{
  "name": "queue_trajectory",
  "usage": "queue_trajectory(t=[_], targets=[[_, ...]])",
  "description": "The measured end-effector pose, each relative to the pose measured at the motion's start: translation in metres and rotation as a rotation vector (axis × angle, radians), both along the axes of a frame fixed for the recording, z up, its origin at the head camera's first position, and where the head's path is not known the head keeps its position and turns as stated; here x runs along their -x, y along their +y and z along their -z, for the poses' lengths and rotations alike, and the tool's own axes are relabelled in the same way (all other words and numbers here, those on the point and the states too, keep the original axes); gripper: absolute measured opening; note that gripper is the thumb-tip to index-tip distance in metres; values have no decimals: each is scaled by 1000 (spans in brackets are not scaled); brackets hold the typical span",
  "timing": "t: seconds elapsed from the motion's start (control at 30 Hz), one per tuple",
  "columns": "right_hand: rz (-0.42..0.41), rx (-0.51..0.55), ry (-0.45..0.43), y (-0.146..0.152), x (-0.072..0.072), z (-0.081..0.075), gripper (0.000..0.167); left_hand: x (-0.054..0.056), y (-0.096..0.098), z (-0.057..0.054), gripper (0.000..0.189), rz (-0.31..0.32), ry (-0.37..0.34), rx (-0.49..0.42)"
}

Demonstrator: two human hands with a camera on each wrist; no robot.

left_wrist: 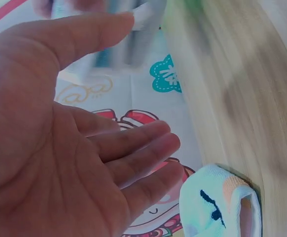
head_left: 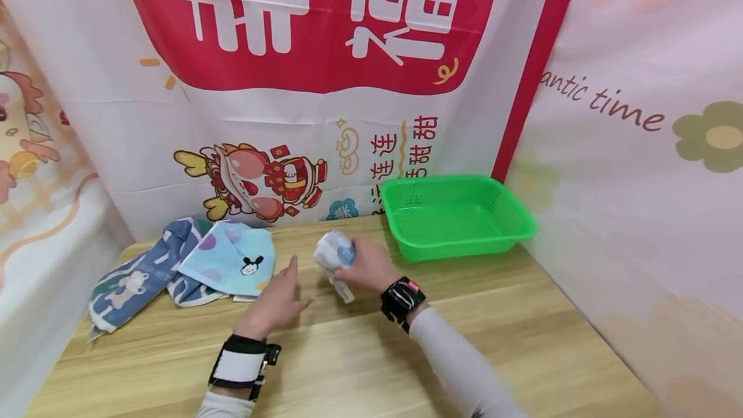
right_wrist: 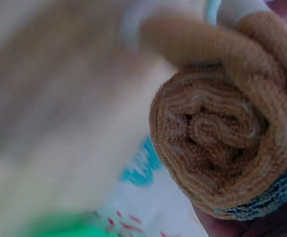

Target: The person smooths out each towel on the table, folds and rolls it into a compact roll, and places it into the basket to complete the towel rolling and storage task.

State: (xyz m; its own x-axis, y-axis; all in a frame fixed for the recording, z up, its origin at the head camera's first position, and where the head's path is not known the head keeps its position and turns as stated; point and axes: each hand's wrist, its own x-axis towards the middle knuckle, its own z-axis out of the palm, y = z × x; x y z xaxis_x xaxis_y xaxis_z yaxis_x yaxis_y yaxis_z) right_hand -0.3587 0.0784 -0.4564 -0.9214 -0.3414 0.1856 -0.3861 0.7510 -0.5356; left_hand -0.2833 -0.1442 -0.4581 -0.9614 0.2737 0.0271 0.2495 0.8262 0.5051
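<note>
One rolled towel (head_left: 332,249) is pinched in my right hand (head_left: 374,267), left of the green basket (head_left: 464,249); my left hand (head_left: 275,304) is spread out. From far off, I'd grip gently so it stays snug.

The desk (head_left: 354,373) has a pale, yellowish-brown wood-grain top, its streaks running mostly from side to side. Towards its back left lies a darker blue towel (head_left: 130,289) with a pale bear figure, stretched out at a slant and rumpled, and partly over it rests a light-blue cloth (head_left: 232,257) with purple spots and a black-eared cartoon face, one edge reaching the wood. At the back right stands a bright green plastic basket (head_left: 464,249), upright, shallow and perforated, well apart from both fabrics.
</note>
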Motion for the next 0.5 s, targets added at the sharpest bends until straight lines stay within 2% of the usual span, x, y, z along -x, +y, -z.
queue_trajectory(t=[0.13,0.27,0.3,0.37,0.5], targets=[[29,174,-13,18,16,-37,49,2,-5,2,89,-11,11,-5],[125,311,9,46,37,-71,48,4,-10,6,84,-8,4,-21],[162,324,15,55,43,-77,48,4,-11,7,83,-4,1,-25],[241,284,34,73,56,-85,50,4,-12,8,81,3,-2,-32],[360,199,-19,110,81,-87,58,3,-15,8,79,10,-8,-36]])
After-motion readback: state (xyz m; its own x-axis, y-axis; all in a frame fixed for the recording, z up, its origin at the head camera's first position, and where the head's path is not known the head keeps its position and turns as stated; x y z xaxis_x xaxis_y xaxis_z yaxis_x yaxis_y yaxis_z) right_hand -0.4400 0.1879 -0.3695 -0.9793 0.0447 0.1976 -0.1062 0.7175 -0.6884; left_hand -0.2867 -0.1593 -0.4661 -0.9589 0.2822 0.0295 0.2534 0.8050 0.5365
